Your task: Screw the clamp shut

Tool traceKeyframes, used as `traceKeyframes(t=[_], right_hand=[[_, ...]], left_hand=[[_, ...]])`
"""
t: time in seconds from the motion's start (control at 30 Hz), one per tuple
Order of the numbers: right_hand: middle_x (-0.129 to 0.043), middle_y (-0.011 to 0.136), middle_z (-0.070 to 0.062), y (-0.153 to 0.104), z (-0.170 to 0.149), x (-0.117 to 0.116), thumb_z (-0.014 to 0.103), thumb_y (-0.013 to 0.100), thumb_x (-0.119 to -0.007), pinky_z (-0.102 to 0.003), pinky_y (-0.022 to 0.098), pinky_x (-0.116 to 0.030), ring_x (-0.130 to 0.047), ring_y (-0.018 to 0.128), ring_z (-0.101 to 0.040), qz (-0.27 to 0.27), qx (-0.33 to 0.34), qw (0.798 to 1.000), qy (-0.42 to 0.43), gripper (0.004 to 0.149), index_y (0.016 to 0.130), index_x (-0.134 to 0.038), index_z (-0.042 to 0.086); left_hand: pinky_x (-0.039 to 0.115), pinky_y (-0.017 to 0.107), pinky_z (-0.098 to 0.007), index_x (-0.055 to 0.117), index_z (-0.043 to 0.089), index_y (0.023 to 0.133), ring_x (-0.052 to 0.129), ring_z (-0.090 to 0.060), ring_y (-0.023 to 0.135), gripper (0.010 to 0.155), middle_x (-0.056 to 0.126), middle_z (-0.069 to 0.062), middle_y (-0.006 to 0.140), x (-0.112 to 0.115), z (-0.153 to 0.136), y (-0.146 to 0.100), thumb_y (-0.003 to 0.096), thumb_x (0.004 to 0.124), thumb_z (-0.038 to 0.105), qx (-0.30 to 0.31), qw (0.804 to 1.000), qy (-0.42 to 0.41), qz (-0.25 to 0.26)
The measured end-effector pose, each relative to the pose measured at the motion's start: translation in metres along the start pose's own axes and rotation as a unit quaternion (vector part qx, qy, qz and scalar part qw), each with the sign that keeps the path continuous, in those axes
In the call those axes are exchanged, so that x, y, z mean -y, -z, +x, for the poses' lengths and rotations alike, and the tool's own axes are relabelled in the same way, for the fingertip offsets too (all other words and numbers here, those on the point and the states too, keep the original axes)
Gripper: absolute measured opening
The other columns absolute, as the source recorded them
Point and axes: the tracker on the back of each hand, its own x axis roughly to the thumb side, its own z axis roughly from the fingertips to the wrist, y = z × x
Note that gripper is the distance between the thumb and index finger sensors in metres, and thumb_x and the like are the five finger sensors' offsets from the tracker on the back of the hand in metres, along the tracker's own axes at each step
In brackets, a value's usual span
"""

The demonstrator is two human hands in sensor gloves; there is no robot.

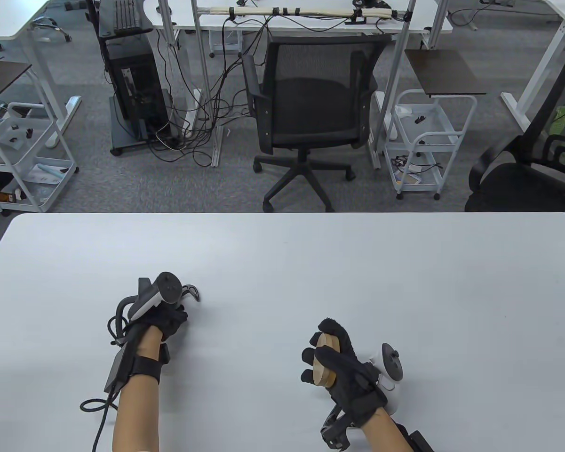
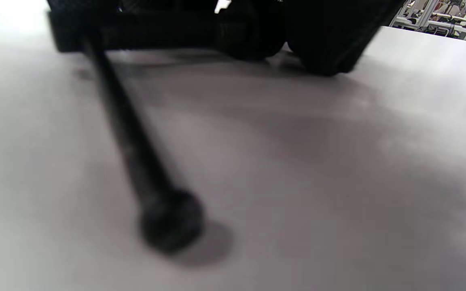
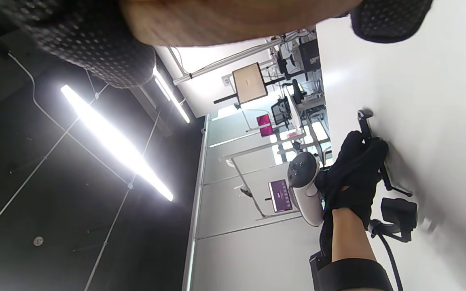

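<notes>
A black metal clamp (image 1: pixel 191 290) lies on the white table (image 1: pixel 404 282) at the near left, mostly hidden under my left hand (image 1: pixel 173 324), which grips it from above. The left wrist view shows its thin black screw bar with a ball end (image 2: pixel 168 220) resting on the table, blurred. In the right wrist view the clamp (image 3: pixel 365 123) sticks out beyond the left hand (image 3: pixel 354 173). My right hand (image 1: pixel 320 349) holds a round wooden disc (image 1: pixel 327 360) just above the table at the near centre-right, fingers wrapped around its rim. The disc (image 3: pixel 225 20) fills the top of the right wrist view.
Cables run from both gloves along the forearms; one loops on the table at the near left (image 1: pixel 91 406). Beyond the table's far edge stand a black office chair (image 1: pixel 310 117) and white carts (image 1: pixel 428 141).
</notes>
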Motion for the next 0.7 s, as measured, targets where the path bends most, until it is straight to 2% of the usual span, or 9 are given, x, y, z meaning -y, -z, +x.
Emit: traceKeyframes(t=[0.13,0.17,0.27,0.37,0.53,0.6,0.7], right_hand=[[-0.020,0.108,-0.027,0.001,-0.002,0.000,0.059,0.052,-0.085,-0.060,0.053,-0.066,-0.047,0.087,-0.055,-0.001,-0.005,1.000,-0.002,0.088,0.110,-0.025,0.029],[-0.020,0.108,-0.027,0.001,-0.003,0.000,0.058,0.053,-0.085,-0.060,0.053,-0.066,-0.047,0.087,-0.055,-0.001,-0.006,1.000,-0.002,0.088,0.110,-0.025,0.028],[-0.021,0.108,-0.027,0.001,-0.004,-0.001,0.059,0.052,-0.085,-0.060,0.053,-0.066,-0.047,0.087,-0.055,-0.002,-0.008,1.000,-0.003,0.088,0.110,-0.025,0.028],[-0.021,0.108,-0.027,0.000,-0.003,-0.001,0.059,0.052,-0.085,-0.060,0.053,-0.066,-0.047,0.087,-0.055,-0.001,-0.009,1.000,0.007,0.088,0.110,-0.025,0.028],[-0.021,0.108,-0.027,0.001,-0.002,0.004,0.059,0.052,-0.085,-0.060,0.053,-0.066,-0.047,0.087,-0.055,-0.005,-0.007,1.000,0.027,0.088,0.110,-0.026,0.028],[-0.021,0.108,-0.027,0.001,-0.003,0.005,0.059,0.053,-0.085,-0.060,0.053,-0.066,-0.047,0.087,-0.055,-0.007,-0.010,1.000,0.029,0.088,0.110,-0.025,0.028],[-0.021,0.108,-0.027,0.001,-0.003,0.005,0.058,0.052,-0.085,-0.061,0.053,-0.066,-0.047,0.087,-0.055,-0.008,-0.011,1.000,0.028,0.088,0.110,-0.026,0.028]], left_hand=[[0.063,0.066,-0.062,0.040,0.011,0.113,0.055,-0.050,0.096,0.081,0.047,-0.023,0.111,-0.001,0.010,0.002,0.0487,0.079,0.043,0.023,0.997,0.072,0.012],[0.065,0.066,-0.061,0.041,0.010,0.112,0.058,-0.050,0.094,0.080,0.048,-0.028,0.110,-0.001,0.014,0.003,0.0494,0.077,0.043,0.027,0.994,0.103,0.010],[0.069,0.066,-0.059,0.044,0.006,0.111,0.067,-0.049,0.090,0.080,0.056,-0.027,0.107,-0.001,0.021,0.004,0.0489,0.077,0.045,0.035,0.988,0.151,0.016],[0.074,0.063,-0.058,0.050,0.004,0.108,0.074,-0.048,0.085,0.080,0.063,-0.026,0.103,-0.001,0.021,0.007,0.0472,0.079,0.047,0.052,0.985,0.162,0.037],[0.075,0.062,-0.058,0.048,0.002,0.108,0.075,-0.047,0.083,0.078,0.064,-0.026,0.102,-0.002,0.023,0.011,0.0492,0.073,0.046,0.046,0.984,0.168,0.026],[0.078,0.060,-0.055,0.050,0.002,0.107,0.080,-0.043,0.080,0.071,0.070,-0.026,0.098,-0.003,0.022,0.013,0.0516,0.070,0.041,0.038,0.985,0.163,0.036],[0.082,0.056,-0.051,0.054,0.007,0.106,0.082,-0.038,0.075,0.062,0.070,-0.020,0.095,-0.002,0.019,0.017,0.0535,0.077,0.030,0.024,0.986,0.157,0.048]])
